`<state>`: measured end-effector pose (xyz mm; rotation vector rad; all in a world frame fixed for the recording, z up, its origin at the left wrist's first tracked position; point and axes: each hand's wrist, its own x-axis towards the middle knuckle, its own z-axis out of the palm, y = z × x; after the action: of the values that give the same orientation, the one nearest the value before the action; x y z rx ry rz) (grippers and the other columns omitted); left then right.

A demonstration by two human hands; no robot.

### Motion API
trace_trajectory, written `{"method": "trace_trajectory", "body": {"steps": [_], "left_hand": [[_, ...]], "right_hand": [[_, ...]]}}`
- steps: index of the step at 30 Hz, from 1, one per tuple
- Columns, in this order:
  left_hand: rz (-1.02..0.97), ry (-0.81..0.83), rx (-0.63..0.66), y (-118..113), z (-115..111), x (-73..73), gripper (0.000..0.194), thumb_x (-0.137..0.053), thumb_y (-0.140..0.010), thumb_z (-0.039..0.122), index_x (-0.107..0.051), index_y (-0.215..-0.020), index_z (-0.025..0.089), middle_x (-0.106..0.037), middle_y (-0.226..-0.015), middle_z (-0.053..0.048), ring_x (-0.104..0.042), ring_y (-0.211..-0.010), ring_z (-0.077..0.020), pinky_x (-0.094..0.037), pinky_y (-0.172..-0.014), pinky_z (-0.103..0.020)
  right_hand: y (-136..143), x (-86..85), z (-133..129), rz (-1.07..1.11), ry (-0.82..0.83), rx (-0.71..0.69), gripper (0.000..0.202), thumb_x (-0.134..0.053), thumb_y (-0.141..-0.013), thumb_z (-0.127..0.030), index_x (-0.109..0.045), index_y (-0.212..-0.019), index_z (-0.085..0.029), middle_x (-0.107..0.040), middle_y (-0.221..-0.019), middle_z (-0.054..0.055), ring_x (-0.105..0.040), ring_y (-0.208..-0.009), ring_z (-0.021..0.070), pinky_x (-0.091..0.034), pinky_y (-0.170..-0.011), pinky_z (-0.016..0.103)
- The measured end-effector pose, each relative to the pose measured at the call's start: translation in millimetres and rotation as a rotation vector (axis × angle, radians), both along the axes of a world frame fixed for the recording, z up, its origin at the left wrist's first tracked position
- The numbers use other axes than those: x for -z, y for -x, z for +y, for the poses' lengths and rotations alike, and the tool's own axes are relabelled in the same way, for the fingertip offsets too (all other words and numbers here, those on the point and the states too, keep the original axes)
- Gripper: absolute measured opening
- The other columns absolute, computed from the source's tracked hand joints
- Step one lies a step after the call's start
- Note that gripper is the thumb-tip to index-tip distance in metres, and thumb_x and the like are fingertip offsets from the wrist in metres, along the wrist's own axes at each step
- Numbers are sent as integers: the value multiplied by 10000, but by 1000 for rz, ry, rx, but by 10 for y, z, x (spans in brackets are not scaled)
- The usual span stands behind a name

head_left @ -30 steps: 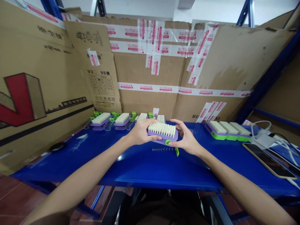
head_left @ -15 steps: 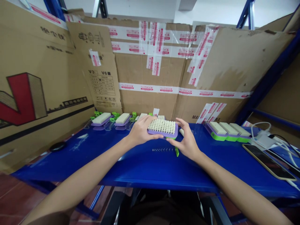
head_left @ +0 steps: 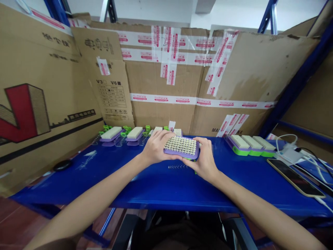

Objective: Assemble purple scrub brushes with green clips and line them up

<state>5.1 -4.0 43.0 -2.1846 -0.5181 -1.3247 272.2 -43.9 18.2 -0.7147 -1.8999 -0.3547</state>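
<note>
Between my two hands is a scrub brush [head_left: 181,146] with cream bristle tufts and a purple base, its bristles tilted up toward me. My left hand [head_left: 158,147] grips its left end, fingers over the far side and thumb along the near edge. At the right end, my right hand [head_left: 204,158] is closed round the base. A row of small metal springs [head_left: 177,167] lies on the table just below the brush. Beside them a bit of a green part shows, mostly covered by my right hand.
More purple-based brushes [head_left: 111,133] with green clips and clear pieces stand along the back left. Three green-and-purple brushes [head_left: 252,143] sit at the right, near a phone [head_left: 295,177] and white cables. Cardboard walls [head_left: 166,114] close off the blue table [head_left: 166,192]. A black round object [head_left: 62,165] lies left.
My right hand has closed onto the brush's right end, where its fingers were spread before. The brush has tilted, its bristle tips facing me more. The view has shifted slightly.
</note>
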Motion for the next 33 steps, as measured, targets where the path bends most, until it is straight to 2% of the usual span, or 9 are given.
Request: {"method": "trace_trajectory", "body": {"steps": [9,18,21,26,30,33], "left_hand": [[69,-72,53,53,35,-11,924,-695,-892,961,-638,-1409,198,-811,-1167,-145,-801,-1075,-339,-599,-942,-508],[130,-87,85,104,124,10,942,-721,-884,947,-619,-1432,188,-810,-1162,-152,-808,-1053,-342,-626,-927,-525],[141,-99,125,150,190,47,952,-727,-890,936,-596,-1476,198,-803,-1183,-147,-819,-1056,-331,-666,-906,-511],[176,-162,132,209,275,91,997,-760,-863,933,-558,-1530,219,-799,-1224,-152,-825,-1054,-333,-696,-881,-515],[209,-192,96,225,313,101,1007,-753,-869,931,-535,-1543,214,-794,-1247,-165,-815,-1077,-343,-696,-894,-520],[256,-191,40,257,332,99,892,-739,-951,852,-514,-1553,233,-784,-1298,-168,-794,-1146,-349,-677,-962,-528]], "right_hand": [[-34,-7,80,-30,-6,-168,910,-898,-934,-550,-380,-1616,-243,-609,-1396,177,-626,-1240,393,-602,-1020,607],[-84,-19,152,-109,66,-239,999,-907,-900,-462,-311,-1682,-281,-601,-1393,162,-637,-1236,387,-629,-1007,611],[-110,-45,122,-223,54,-219,963,-885,-943,-467,-329,-1705,-275,-610,-1398,172,-643,-1248,387,-637,-1018,599],[-180,-81,117,-395,-54,-145,860,-801,-1035,-501,-357,-1723,-240,-628,-1386,202,-667,-1194,385,-661,-965,581],[-249,-94,182,-454,-79,-133,909,-762,-1066,-519,-274,-1769,-212,-617,-1452,241,-673,-1238,410,-672,-962,599],[-278,-103,231,-450,-97,-149,954,-723,-1090,-543,-195,-1805,-198,-613,-1488,257,-670,-1298,425,-664,-1002,614]]}}
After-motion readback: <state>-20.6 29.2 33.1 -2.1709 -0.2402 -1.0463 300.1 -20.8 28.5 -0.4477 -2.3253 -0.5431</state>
